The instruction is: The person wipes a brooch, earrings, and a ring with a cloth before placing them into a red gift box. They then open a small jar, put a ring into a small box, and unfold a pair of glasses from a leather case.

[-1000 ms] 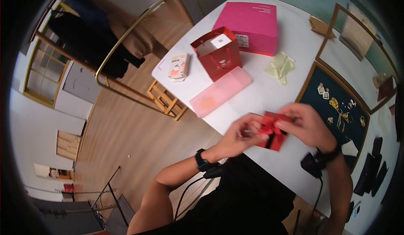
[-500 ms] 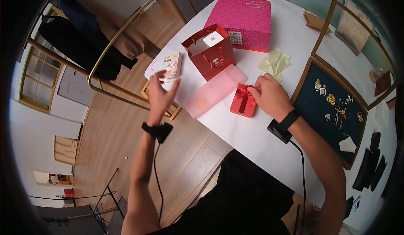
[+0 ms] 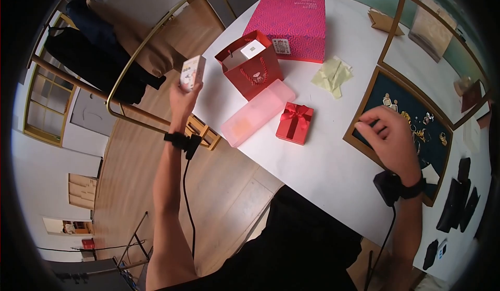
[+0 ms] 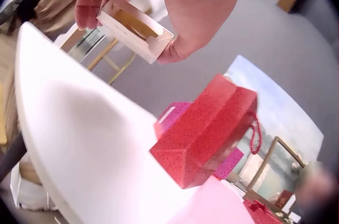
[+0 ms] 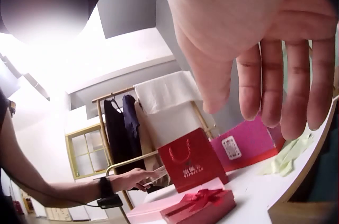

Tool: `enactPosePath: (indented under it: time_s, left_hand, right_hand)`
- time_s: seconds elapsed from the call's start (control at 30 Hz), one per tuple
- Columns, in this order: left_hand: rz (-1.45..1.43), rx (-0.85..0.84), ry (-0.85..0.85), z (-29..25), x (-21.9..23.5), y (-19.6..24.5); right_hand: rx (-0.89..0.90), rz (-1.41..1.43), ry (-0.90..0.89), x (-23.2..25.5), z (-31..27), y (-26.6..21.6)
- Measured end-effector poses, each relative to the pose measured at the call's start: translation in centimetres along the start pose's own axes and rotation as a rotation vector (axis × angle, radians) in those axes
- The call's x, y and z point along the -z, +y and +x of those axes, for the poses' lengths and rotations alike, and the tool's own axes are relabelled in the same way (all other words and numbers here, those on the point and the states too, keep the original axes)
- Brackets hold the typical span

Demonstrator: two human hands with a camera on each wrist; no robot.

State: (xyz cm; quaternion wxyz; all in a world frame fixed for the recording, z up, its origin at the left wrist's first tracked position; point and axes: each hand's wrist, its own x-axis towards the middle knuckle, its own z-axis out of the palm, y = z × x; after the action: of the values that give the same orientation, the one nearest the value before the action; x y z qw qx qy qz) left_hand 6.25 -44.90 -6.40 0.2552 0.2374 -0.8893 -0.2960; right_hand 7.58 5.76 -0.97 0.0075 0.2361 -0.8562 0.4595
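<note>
Raised over the table's left corner, my left hand [image 3: 183,101] grips a small white printed carton [image 3: 192,73] between thumb and fingers. In the left wrist view one end of that carton [image 4: 135,29] is open, and something yellowish shows inside. My right hand [image 3: 388,137] hovers over the edge of the jewelry case [image 3: 372,90], fingers loosely bent and holding nothing; the right wrist view shows its fingers [image 5: 273,83] hanging relaxed. A red gift box [image 3: 294,125] with a ribbon bow sits on the white table [image 3: 312,176] between the hands, beside a pink translucent pouch [image 3: 255,115].
A red paper bag [image 3: 253,75] holding a white box stands before a large magenta box [image 3: 291,23]. Crumpled pale green tissue [image 3: 332,76] lies to the right. Left of the table stands a brass clothes rail [image 3: 136,64]. Black cases [image 3: 454,202] lie at far right.
Both hands have left the red gift box, which now rests on the table. My left hand has picked up the small carton from the table corner. The right hand has moved right.
</note>
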Motion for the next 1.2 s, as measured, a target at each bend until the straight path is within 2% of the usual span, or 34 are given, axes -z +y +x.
enactPosePath:
  time_s: [0.07, 0.13, 0.17, 0.2, 0.27, 0.37, 0.43, 0.47, 0.53, 0.6, 0.73, 0.8, 0.87, 0.93, 0.97, 1.03, 1.1, 1.2]
  left_hand:
    - [-0.082, -0.253, 0.205, -2.1, 1.4, 2.7]
    - [-0.062, -0.387, 0.149, -6.0, 3.8, 8.5]
    - [-0.036, -0.465, 0.101, -7.7, 4.4, 11.1]
    - [-0.119, -0.524, 0.040, -8.9, 4.4, 12.9]
    - [-0.073, -0.750, -0.014, -10.9, 3.6, 16.1]
    - [-0.038, -0.860, -0.169, -14.8, 1.0, 21.6]
    - [-0.133, -0.876, -0.322, -17.1, -1.1, 24.7]
    - [-0.178, -0.903, -0.377, -17.9, -2.1, 25.7]
    - [-0.297, -0.961, -0.402, -19.4, -4.0, 28.1]
    - [-0.292, -1.058, -0.299, -20.3, -5.1, 29.9]
    - [-0.340, -1.118, -0.271, -21.2, -6.4, 31.3]
    - [-0.353, -1.145, -0.231, -21.4, -6.9, 31.3]
    - [-0.303, -1.161, -0.185, -21.3, -7.3, 31.0]
    - [-0.531, -1.015, -0.239, -21.2, -8.1, 30.6]
    - [-0.543, -0.989, -0.241, -21.1, -8.3, 30.1]
    - [-0.519, -0.994, -0.234, -21.0, -8.3, 29.9]
    - [-0.494, -1.001, -0.231, -20.9, -8.3, 29.6]
    - [-0.527, -0.991, -0.232, -20.7, -8.6, 29.2]
  right_hand:
    - [-0.075, 0.025, 0.079, 1.3, -0.6, -0.5]
    - [-0.087, 0.014, 0.082, 2.2, -0.8, -0.9]
    - [-0.038, 0.028, 0.087, 2.6, -0.9, -1.2]
    - [0.004, 0.039, 0.092, 2.9, -1.1, -1.5]
    - [0.112, 0.012, 0.096, 3.1, -1.4, -2.8]
    - [0.279, 0.017, 0.113, 3.3, -2.3, -3.9]
    - [0.347, -0.041, 0.174, 3.6, -2.9, -4.3]
    - [0.327, -0.044, 0.204, 3.7, -3.2, -4.4]
    - [0.300, -0.051, 0.272, 4.0, -3.6, -4.1]
    - [0.266, -0.152, 0.306, 4.5, -4.2, -3.6]
    - [0.189, -0.217, 0.343, 5.2, -4.9, -3.1]
    - [0.116, -0.216, 0.269, 5.4, -4.8, -3.3]
    - [0.152, -0.158, 0.269, 5.2, -4.5, -2.6]
    - [0.187, -0.104, 0.263, 5.3, -4.2, -2.1]
    - [0.226, -0.098, 0.244, 5.4, -4.1, -1.8]
    - [0.265, -0.090, 0.220, 5.7, -3.8, -1.6]
    - [0.231, 0.032, 0.198, 5.9, -3.5, -1.8]
    - [0.225, 0.057, 0.219, 5.2, -3.2, -1.3]
